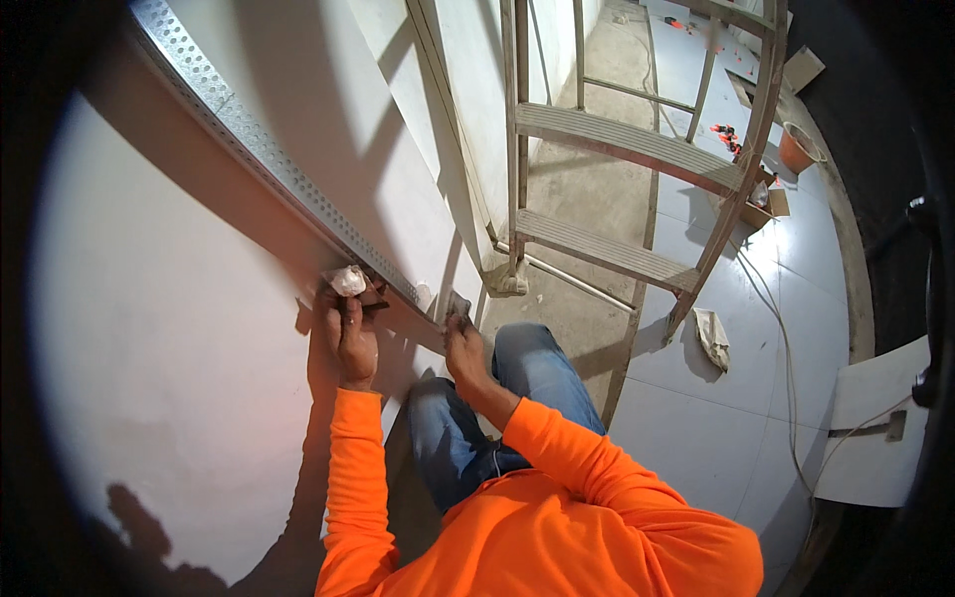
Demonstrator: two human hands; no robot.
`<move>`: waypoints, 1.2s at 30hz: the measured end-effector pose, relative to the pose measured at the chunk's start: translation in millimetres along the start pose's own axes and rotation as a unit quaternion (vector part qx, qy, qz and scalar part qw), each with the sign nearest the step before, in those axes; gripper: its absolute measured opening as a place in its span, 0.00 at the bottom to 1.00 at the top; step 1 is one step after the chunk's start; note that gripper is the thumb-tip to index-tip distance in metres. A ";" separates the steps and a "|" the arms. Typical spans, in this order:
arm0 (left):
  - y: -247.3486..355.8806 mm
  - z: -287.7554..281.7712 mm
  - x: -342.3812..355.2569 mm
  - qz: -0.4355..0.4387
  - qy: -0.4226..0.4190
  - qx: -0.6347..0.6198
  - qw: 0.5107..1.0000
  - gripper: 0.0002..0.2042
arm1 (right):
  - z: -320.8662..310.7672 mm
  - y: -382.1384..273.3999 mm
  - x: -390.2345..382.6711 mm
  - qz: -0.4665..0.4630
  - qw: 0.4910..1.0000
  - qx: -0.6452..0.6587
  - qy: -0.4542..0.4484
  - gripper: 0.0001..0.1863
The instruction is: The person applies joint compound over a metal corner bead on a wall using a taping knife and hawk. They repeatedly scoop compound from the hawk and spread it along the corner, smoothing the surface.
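A perforated metal strip [249, 129] runs along the edge of the white wall [169, 348], from the upper left down toward my hands. My left hand [353, 343] is closed beneath a dark flat blade, a putty knife by its look, that carries a lump of white putty [348, 281]. Its handle is hidden by my fingers. Close to the lower end of the strip, my right hand [468, 353] grips a small grey scraper [459, 304] near the wall's edge. A white dab [425, 297] sits on the wall surface beside the strip.
A metal stepladder [637, 259] stands ahead on the right. On the tiled floor [696, 438] lie a crumpled pale bag [711, 338] and a cable [786, 368]. Farther off are an orange bucket [799, 149] and a cardboard box [766, 204]. A white panel [875, 428] is at the right.
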State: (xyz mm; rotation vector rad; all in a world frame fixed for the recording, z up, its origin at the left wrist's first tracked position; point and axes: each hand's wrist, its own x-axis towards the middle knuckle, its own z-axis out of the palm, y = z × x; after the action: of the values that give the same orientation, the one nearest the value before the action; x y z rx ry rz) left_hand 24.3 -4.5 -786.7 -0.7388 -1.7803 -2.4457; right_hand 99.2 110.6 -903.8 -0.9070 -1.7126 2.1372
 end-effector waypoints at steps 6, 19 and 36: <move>4.6 2.8 0.3 0.000 0.003 0.031 0.999 0.19 | -5.8 -46.1 -19.8 -0.050 0.984 0.115 -0.124 0.22; 10.8 -9.6 -2.9 -0.007 -0.035 0.087 0.996 0.16 | 54.5 -11.3 -33.3 -0.341 0.931 -0.108 0.077 0.31; -6.4 -28.7 15.4 -0.034 -0.009 0.046 0.998 0.22 | 3.2 -44.7 -22.3 -0.184 0.977 -0.021 -0.103 0.18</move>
State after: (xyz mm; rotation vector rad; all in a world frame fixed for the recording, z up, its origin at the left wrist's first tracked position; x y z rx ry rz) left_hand -1.5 -24.5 -793.1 -0.7054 -1.9409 -2.3869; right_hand 106.5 108.0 -854.3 -0.3455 -1.8545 2.0045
